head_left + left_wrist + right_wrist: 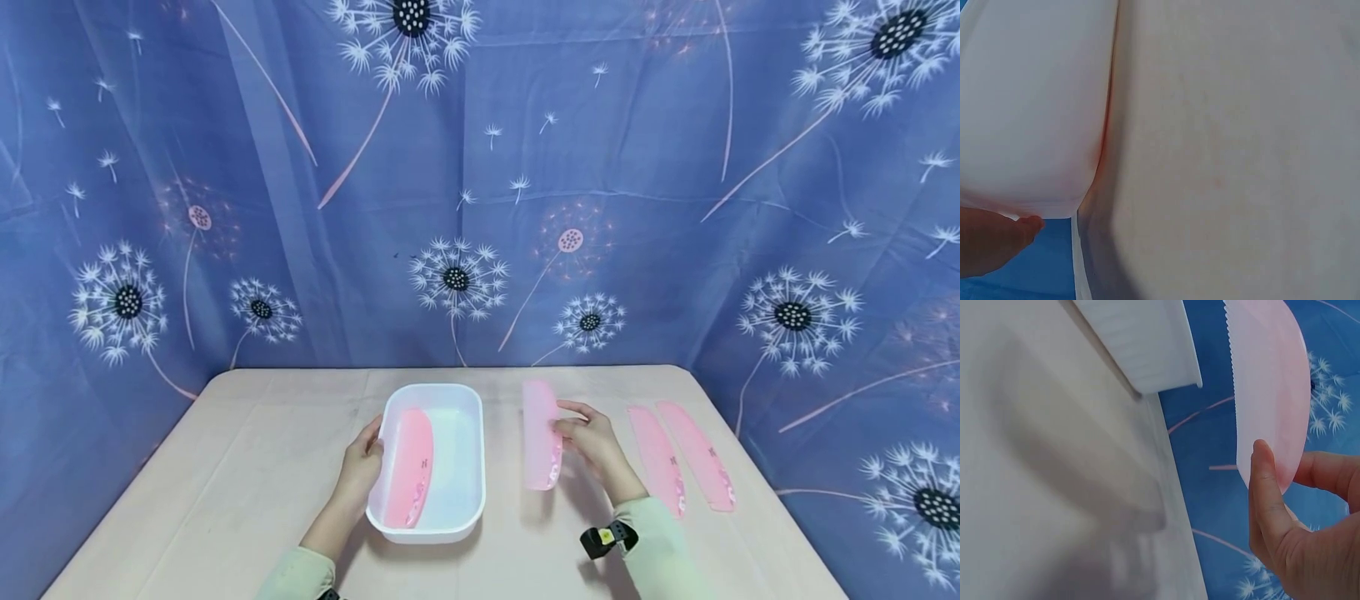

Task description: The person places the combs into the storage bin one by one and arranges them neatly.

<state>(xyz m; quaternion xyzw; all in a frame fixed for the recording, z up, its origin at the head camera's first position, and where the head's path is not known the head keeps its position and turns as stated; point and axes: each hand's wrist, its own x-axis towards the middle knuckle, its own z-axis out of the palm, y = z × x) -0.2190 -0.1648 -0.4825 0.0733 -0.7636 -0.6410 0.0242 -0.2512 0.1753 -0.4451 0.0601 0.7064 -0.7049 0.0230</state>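
My right hand point(597, 443) pinches a pink comb point(538, 437) by its curved back, raised over the table to the right of a white plastic tub point(471, 500). In the right wrist view the comb point(1275, 381) stands out between thumb and fingers, its toothed edge facing the tub. The left hand point(358, 468) grips the tub's left rim. Inside the tub, along its left side, lies another pink comb point(411, 467) with printed decoration near one end. From the left wrist view, fingers point(1007, 240) show at the tub's edge; the rest of that hand is hidden.
Two more pink combs, an inner one point(657, 458) and an outer one point(699, 454), lie side by side at the table's right. A pale cloth covers the table point(247, 467). Behind it hangs a blue dandelion-print curtain point(375, 275).
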